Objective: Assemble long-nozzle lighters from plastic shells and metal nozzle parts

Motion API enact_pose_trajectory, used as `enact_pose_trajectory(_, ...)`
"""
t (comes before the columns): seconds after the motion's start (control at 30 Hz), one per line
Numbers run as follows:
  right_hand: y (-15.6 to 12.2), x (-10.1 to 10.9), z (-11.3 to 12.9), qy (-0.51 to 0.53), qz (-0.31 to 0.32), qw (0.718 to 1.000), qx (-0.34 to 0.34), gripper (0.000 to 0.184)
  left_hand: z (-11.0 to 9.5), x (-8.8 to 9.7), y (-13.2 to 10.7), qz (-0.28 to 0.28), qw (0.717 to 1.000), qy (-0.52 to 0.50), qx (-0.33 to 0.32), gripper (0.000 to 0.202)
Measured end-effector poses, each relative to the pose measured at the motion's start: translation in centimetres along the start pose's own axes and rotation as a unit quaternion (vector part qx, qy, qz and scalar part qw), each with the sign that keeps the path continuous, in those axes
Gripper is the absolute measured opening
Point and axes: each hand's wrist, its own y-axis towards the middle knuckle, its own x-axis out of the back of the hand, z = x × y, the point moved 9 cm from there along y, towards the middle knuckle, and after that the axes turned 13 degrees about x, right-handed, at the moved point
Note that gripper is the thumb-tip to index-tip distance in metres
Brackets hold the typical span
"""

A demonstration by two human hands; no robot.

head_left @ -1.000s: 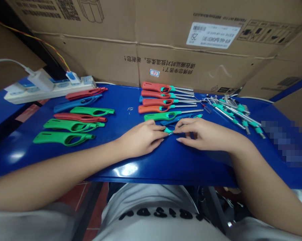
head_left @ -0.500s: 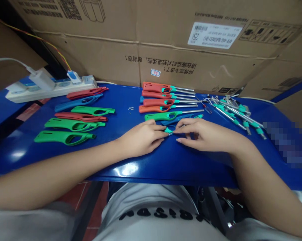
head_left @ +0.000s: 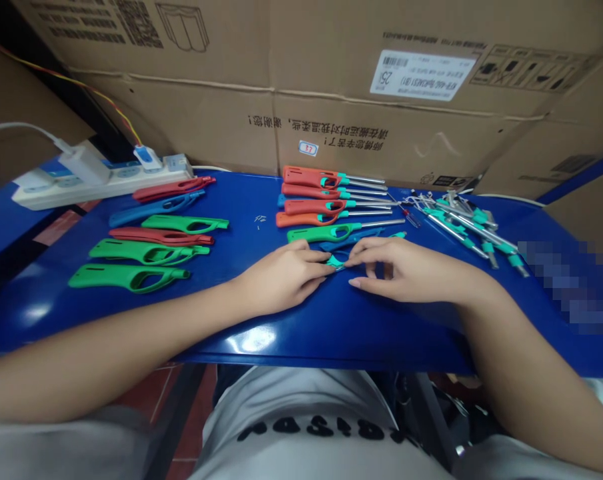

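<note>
The person's left hand [head_left: 281, 280] and right hand [head_left: 406, 270] were together near the middle of the blue metal desk [head_left: 361, 327], toward its front edge. Their fingers met on a small teal plastic collar [head_left: 335, 263], pinching it from both sides, with a sliver of metal showing at the collar. A blue lighter body [head_left: 349, 245] lay just beyond and partly beneath the fingertips, and its exact link to the collar was hidden by the hands.

Just behind that, a green utility lighter [head_left: 324, 233] with a long metal nozzle lay on the desk, beside a row of four red-orange utility lighters [head_left: 311, 207], one above another. A blue body showed at the row's left end. Toward the right edge of the desk lay a heap of metal tubes with teal fittings [head_left: 461, 227], and a small red-handled screwdriver [head_left: 410, 215] lay at its left side.

Six plastic lighter shells [head_left: 131, 277] in green, red and blue lay side by side toward the left edge, without nozzles. A few tiny pieces [head_left: 258, 219] lay between them and the lighters. A white power strip [head_left: 101, 187] with a plugged-in charger [head_left: 84, 165] sat at the back left corner. Cardboard cartons [head_left: 381, 133] stood along the back edge.
</note>
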Motion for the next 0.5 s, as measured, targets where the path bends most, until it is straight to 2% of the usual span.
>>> enact_pose_trajectory(0.07, 0.1, 0.3, 0.1, -0.007, -0.012, 1.0, 0.016, 0.025, 0.0, 0.2, 0.0, -0.008, 1.0, 0.001, -0.007, 0.029)
enact_pose_trajectory(0.13, 0.1, 1.4, -0.2, -0.044, -0.062, 0.997, 0.033, 0.022, 0.1, 0.2, 0.0, -0.009, 1.0, 0.0, -0.017, 0.029)
enact_pose_trajectory(0.23, -0.4, 2.9, -1.8, -0.164, -0.134, 0.977, 0.015, 0.021, 0.4, 0.1, 0.0, -0.004, 0.999, -0.005, -0.035, 0.028)
enact_pose_trajectory(0.33, -0.3, 2.6, -3.7, -0.236, -0.105, 0.966, -0.004, 0.021, 0.9, 0.1, 0.0, -0.015, 0.999, -0.035, -0.038, 0.026)
enact_pose_trajectory(0.43, -0.2, 2.3, -4.7, -0.237, -0.079, 0.968, -0.002, 0.011, 1.3, 0.3, 0.0, -0.029, 0.996, -0.07, -0.038, 0.021)
enact_pose_trajectory(0.5, -0.2, 2.6, -4.4, -0.225, -0.091, 0.97, 0.003, 0.009, 1.3, 0.7, 0.0, -0.035, 0.995, -0.081, -0.04, 0.019)
